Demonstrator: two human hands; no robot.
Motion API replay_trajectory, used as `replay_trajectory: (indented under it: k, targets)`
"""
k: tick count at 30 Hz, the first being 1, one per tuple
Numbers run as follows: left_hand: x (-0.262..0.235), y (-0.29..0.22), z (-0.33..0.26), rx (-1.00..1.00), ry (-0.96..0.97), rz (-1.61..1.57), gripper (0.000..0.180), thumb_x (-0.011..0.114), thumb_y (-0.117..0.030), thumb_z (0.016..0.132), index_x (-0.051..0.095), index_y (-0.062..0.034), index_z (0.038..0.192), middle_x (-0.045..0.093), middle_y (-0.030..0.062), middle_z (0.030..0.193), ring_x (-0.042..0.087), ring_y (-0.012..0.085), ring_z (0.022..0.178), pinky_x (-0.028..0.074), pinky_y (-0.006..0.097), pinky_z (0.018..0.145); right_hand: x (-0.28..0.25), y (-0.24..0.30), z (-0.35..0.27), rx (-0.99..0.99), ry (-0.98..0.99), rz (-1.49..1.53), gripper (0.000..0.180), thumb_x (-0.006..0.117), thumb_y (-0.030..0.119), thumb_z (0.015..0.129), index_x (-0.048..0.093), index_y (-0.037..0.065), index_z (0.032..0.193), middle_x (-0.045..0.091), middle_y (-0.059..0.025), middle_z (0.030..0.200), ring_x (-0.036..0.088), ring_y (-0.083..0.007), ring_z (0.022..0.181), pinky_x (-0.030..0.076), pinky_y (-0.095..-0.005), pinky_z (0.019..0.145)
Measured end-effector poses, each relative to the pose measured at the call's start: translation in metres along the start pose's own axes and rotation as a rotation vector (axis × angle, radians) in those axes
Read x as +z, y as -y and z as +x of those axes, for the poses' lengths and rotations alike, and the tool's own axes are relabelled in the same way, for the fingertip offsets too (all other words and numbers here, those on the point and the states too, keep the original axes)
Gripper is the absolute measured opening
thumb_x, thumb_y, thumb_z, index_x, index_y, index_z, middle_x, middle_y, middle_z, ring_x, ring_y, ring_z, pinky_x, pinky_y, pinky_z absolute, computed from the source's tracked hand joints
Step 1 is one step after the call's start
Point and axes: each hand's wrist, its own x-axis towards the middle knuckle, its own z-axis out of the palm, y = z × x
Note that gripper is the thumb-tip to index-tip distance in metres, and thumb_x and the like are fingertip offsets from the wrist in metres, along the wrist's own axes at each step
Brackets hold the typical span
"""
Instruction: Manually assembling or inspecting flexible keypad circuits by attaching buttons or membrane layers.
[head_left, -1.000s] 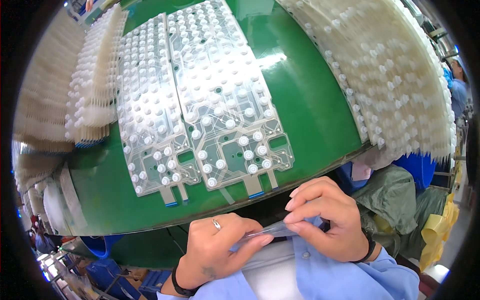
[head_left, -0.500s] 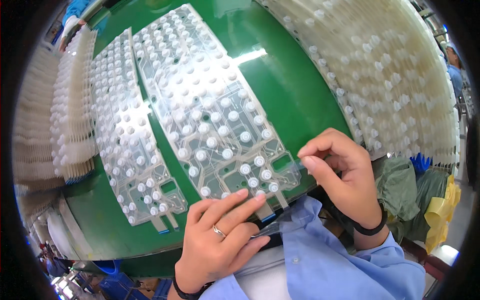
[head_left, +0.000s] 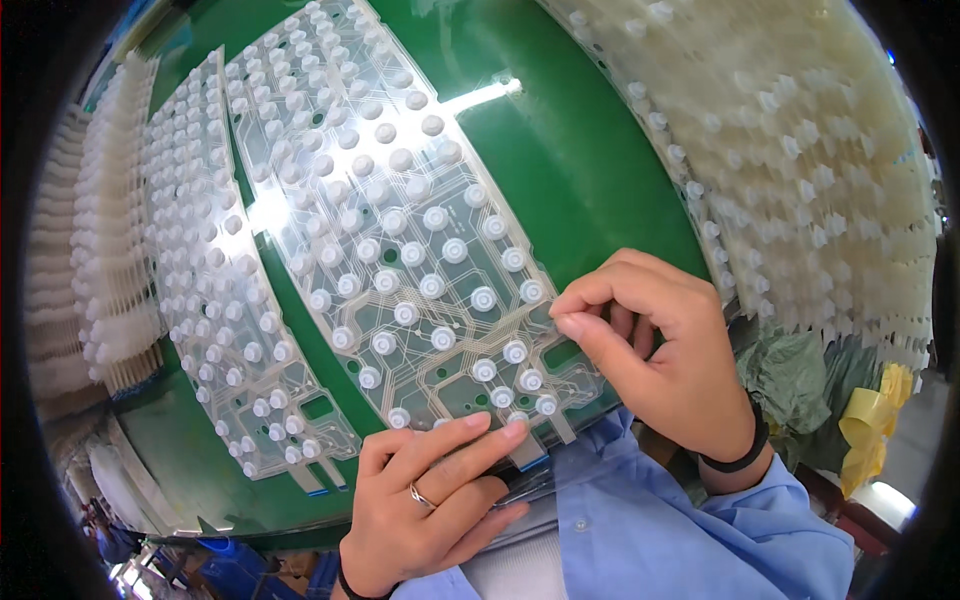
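A clear keyboard membrane sheet [head_left: 420,255] with white rubber domes and printed traces lies slantwise before me. My left hand [head_left: 425,500], wearing a ring, rests two outstretched fingertips on its near edge. The same hand's thumb and forefinger are closed at a clear plastic film [head_left: 535,485], which hangs by the table edge. At the sheet's near right corner, my right hand [head_left: 650,345] pinches thumb against forefinger; what is between them looks like clear film, though it barely shows. Two flat tails, one blue-tipped [head_left: 528,455], stick out between my hands.
Another dome sheet [head_left: 235,310] lies to the left on the green tabletop [head_left: 560,170]. Tall stacks of such sheets stand at the far left [head_left: 115,240] and at the right [head_left: 790,170]. Crumpled green plastic [head_left: 785,375] and yellow material [head_left: 870,425] lie beyond my right arm.
My right hand has moved left and slightly down toward the sheet's edge, still pinched. My left hand has shifted slightly down and left. The view has shifted a little.
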Motion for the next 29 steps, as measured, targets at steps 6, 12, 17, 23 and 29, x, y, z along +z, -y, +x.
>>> replay_trajectory:
  k: [6,12,17,23,29]
  targets:
    - [-0.0009,0.0000,-0.0003,-0.009,0.011,-0.005,0.023,0.080,-0.030,0.070,0.063,-0.0161,0.074,0.069,0.0014,0.122,0.060,0.0230,0.114,0.040,0.036,0.081,0.0009,0.0032,0.0021,0.041,-0.016,0.003,0.001,0.068,0.003,0.085,0.068,0.003,0.086,0.064,-0.0072,0.076,0.060,-0.0157,0.059,0.045,-0.0267,0.052]
    - [-0.0003,0.0000,0.0003,-0.002,0.000,-0.004,0.022,0.080,-0.029,0.070,0.063,-0.0159,0.074,0.069,0.0015,0.121,0.060,0.0228,0.114,0.041,0.036,0.081,0.0017,0.0028,0.0012,0.034,-0.026,-0.028,0.002,0.068,0.003,0.084,0.068,0.003,0.085,0.064,-0.0068,0.077,0.060,-0.0162,0.059,0.046,-0.0271,0.053]
    - [-0.0007,0.0001,0.0007,-0.003,0.001,-0.003,0.022,0.080,-0.029,0.070,0.063,-0.0159,0.074,0.069,0.0017,0.120,0.061,0.0226,0.113,0.041,0.036,0.081,0.0048,0.0033,0.0003,-0.006,-0.047,-0.114,0.005,0.068,0.003,0.081,0.067,0.006,0.086,0.063,-0.0057,0.077,0.060,-0.0176,0.061,0.046,-0.0289,0.053]
    - [-0.0013,-0.0002,0.0010,-0.006,0.007,-0.010,0.022,0.080,-0.029,0.070,0.063,-0.0159,0.075,0.069,0.0020,0.120,0.061,0.0225,0.113,0.040,0.036,0.081,0.0072,0.0005,-0.0005,-0.053,-0.060,-0.149,0.007,0.068,0.002,0.080,0.065,0.006,0.085,0.061,-0.0053,0.076,0.061,-0.0194,0.065,0.046,-0.0304,0.054]
    - [-0.0007,0.0012,0.0005,0.000,0.005,-0.013,0.022,0.080,-0.029,0.071,0.063,-0.0158,0.075,0.069,0.0025,0.121,0.061,0.0232,0.114,0.040,0.036,0.082,0.0085,0.0002,-0.0011,-0.067,-0.063,-0.178,0.008,0.068,0.002,0.080,0.064,0.007,0.084,0.061,-0.0056,0.076,0.061,-0.0203,0.066,0.047,-0.0316,0.056]
